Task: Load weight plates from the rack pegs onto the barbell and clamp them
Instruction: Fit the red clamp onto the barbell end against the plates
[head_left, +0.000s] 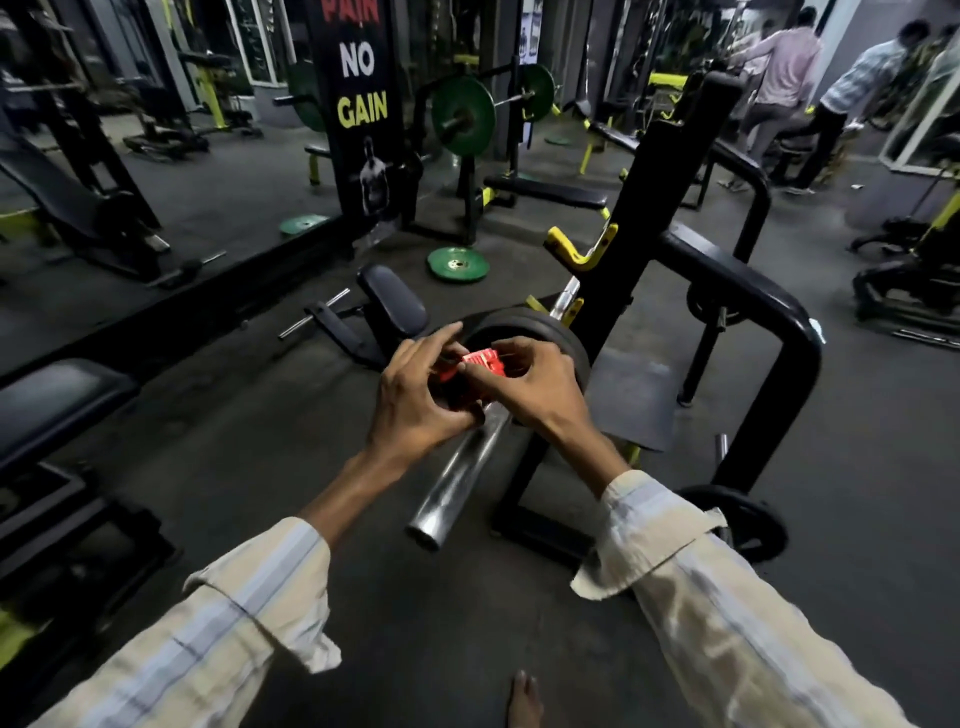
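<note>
A chrome barbell sleeve (457, 483) points toward me from the black rack upright (644, 218). A black weight plate (524, 325) sits on the sleeve, pushed up near the rack. A red clamp (482, 362) is on the sleeve just in front of the plate. My left hand (415, 395) grips the clamp from the left and below. My right hand (530, 387) pinches its top and right side. The part of the clamp under my fingers is hidden.
A small black plate (748, 519) hangs on a low rack peg at the right, another one (714, 304) higher up. A green plate (458, 264) lies on the floor ahead. Benches stand at left and centre. Two people stand at the far right. My bare foot (524, 699) shows below.
</note>
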